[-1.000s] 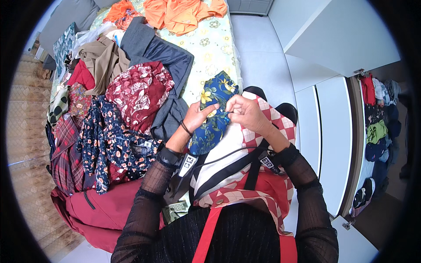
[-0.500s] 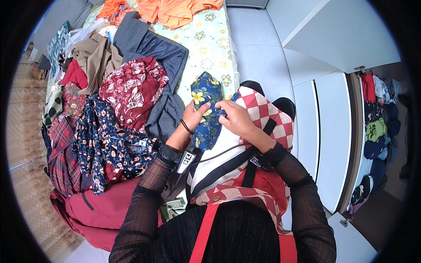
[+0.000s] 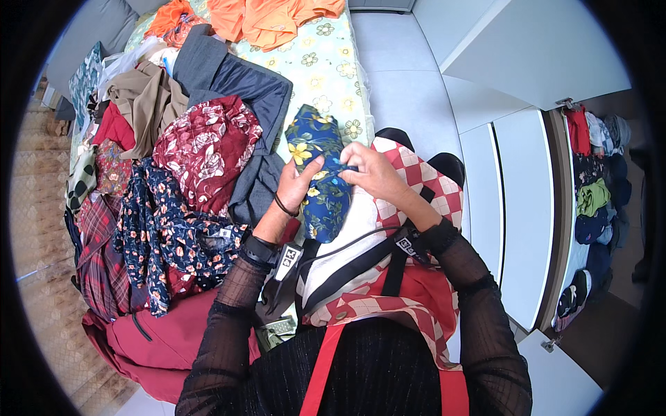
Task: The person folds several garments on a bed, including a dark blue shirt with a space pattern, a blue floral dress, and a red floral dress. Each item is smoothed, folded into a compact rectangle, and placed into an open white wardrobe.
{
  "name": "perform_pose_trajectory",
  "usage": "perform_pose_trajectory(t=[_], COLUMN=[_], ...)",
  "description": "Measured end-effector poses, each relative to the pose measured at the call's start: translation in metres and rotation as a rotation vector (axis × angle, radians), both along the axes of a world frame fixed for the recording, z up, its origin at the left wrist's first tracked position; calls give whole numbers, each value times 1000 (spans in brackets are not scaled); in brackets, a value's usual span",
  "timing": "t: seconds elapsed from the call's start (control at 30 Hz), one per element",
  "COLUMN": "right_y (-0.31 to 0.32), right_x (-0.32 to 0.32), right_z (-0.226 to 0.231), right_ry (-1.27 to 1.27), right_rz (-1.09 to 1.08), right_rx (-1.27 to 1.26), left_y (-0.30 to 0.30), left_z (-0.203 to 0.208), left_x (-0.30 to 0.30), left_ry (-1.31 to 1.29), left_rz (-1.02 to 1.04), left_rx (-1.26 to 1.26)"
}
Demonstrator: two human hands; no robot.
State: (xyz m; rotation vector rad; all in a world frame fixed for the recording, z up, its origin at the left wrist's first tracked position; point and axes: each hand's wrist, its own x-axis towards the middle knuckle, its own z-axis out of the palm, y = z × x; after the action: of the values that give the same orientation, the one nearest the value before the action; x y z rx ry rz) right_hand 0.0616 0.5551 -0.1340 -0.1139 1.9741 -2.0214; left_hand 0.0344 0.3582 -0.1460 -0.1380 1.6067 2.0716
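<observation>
A blue garment with yellow flowers and green leaves (image 3: 327, 208) is rolled into a long, compact bundle between my hands, above my lap at the bed's edge. My left hand (image 3: 298, 184) grips its left side, thumb lying across the top and the fingers mostly hidden beneath. On the other side, my right hand (image 3: 371, 172) pinches a dark blue bit of the cloth at the bundle's right edge. Beneath it lies my red-and-cream checked apron (image 3: 409, 163). Left of my left hand is a dark navy floral garment (image 3: 156, 225).
Clothes are heaped at left, including a maroon rose-patterned piece (image 3: 208, 149), a grey garment (image 3: 260, 87) and a red jacket (image 3: 166, 340). Orange clothing (image 3: 267, 21) lies on the flowered bedsheet (image 3: 316, 59). At right, an open wardrobe door (image 3: 534, 48) juts out beside shelved clothes (image 3: 593, 197).
The bundle has turned slightly and shows more of its rounded surface. My right hand has drawn the cloth's edge a little to the right; my left hand has shifted slightly left.
</observation>
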Motion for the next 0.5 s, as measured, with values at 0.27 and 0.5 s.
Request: perform_pose_trajectory(t=[0.27, 0.5], right_y=[13, 15], right_x=[7, 57], right_z=[-12, 46], right_ry=[-137, -54], right_rz=[-167, -296], right_rx=[-151, -228], left_y=[4, 66], left_z=[41, 55], left_x=[7, 20], left_ry=[93, 206], left_rz=[-31, -113], left_rx=[92, -81])
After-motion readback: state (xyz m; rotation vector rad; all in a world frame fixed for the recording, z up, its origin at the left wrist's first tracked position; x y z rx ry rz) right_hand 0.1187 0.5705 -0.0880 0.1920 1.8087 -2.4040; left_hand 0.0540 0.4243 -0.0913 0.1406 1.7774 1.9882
